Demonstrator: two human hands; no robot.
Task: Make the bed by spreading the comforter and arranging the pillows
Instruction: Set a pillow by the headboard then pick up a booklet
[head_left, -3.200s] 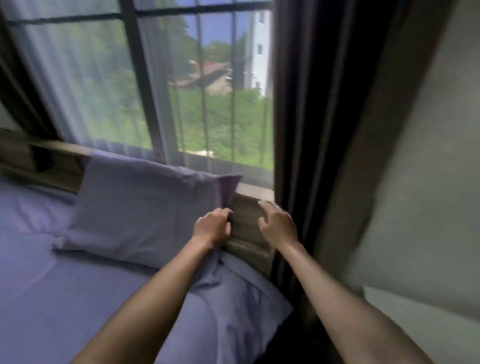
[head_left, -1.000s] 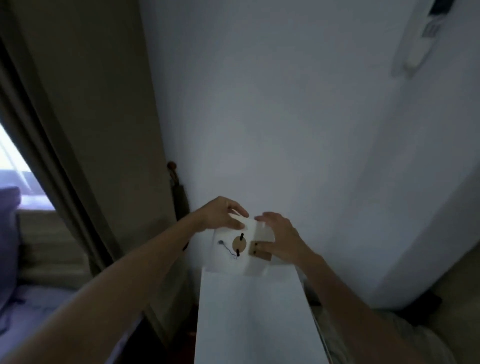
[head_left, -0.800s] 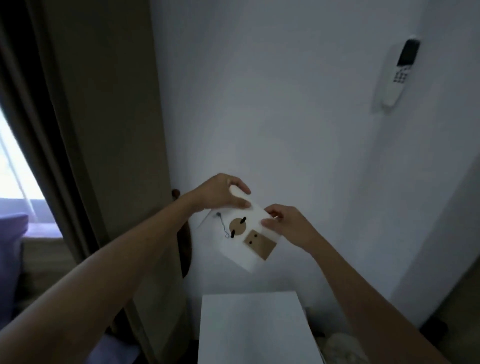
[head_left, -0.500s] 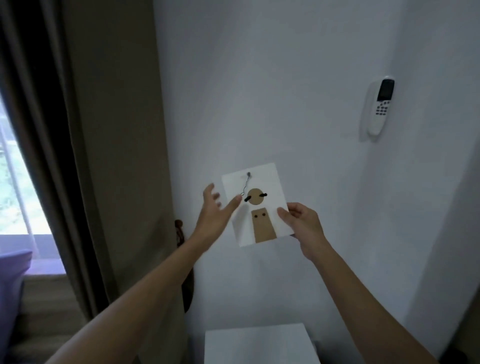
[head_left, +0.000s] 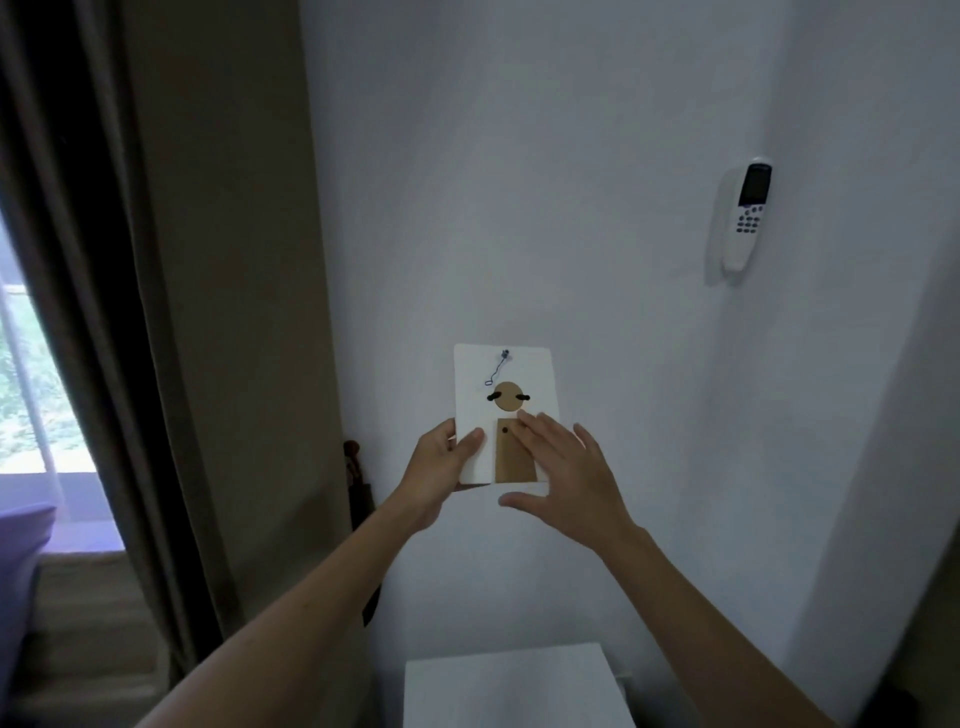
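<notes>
I face a white wall, turned away from the bed. A white card (head_left: 524, 374) with a brown disc, a brown rectangle and a small cord is held upright in front of the wall. My left hand (head_left: 439, 470) grips its lower left edge between thumb and fingers. My right hand (head_left: 566, 473) lies flat and spread over the card's lower right part, fingers apart. Only a sliver of purple bedding (head_left: 21, 540) shows at the far left edge. No comforter is in view.
A dark curtain (head_left: 104, 312) hangs left of the wall beside the window (head_left: 26, 384). A white remote (head_left: 745, 218) sits in a wall holder at upper right. A white box top (head_left: 514, 686) is below my hands. A wooden headboard ledge (head_left: 88, 613) is lower left.
I turned from the pillow at the window to the wall, lifted the white card off the box and raised it upright. My left hand now grips its edge; my right hand has spread flat on it.
</notes>
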